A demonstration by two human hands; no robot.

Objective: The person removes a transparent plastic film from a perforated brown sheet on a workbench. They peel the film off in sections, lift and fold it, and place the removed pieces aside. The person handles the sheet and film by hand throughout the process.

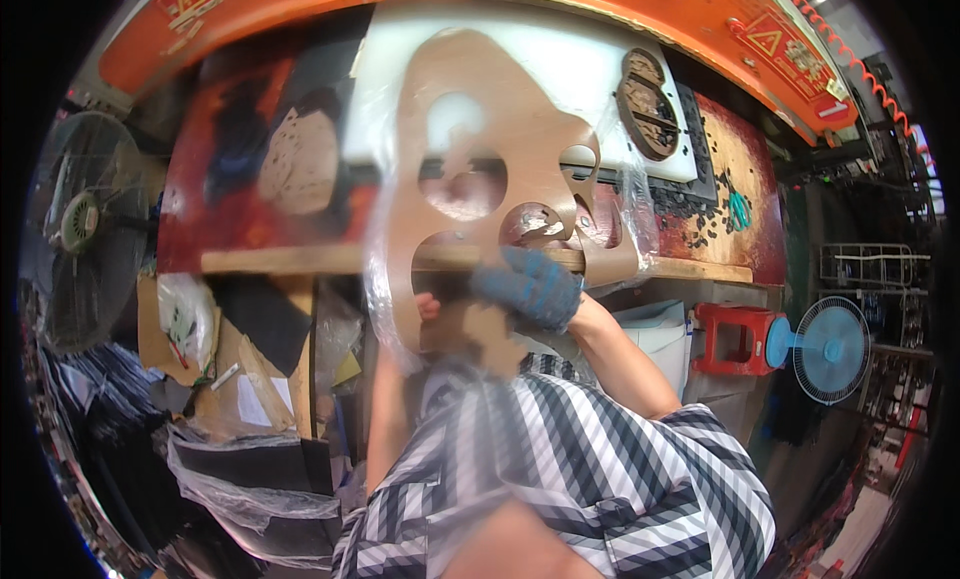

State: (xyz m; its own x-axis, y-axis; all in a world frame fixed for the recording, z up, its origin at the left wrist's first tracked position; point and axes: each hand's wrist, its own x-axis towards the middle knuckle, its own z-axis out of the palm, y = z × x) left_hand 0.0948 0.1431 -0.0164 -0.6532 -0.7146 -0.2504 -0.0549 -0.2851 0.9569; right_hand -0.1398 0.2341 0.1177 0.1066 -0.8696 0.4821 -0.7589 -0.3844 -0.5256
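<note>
A large brown leather-like sheet (pixel 520 109) with several rounded cut-outs spans the space in front of me, with clear plastic film along its sides. At its lower left, my left hand (pixel 428 306) grips it; only bare fingertips show and the rest lies behind the sheet. My right hand (pixel 535 289), in a grey-blue knitted glove, is closed over the sheet's lower part, its fingers partly blurred. Just below the glove is a blurred tan piece (pixel 490 339); I cannot tell whether it is joined to the sheet.
Behind the sheet, a white board (pixel 505 27) bears a rounded cutting die (pixel 648 104). Teal scissors (pixel 738 211) lie among dark scraps at right. An orange machine beam (pixel 560 1) crosses the far side. A red stool (pixel 728 339), blue fan (pixel 830 349) and larger dark fan (pixel 85 229) flank me.
</note>
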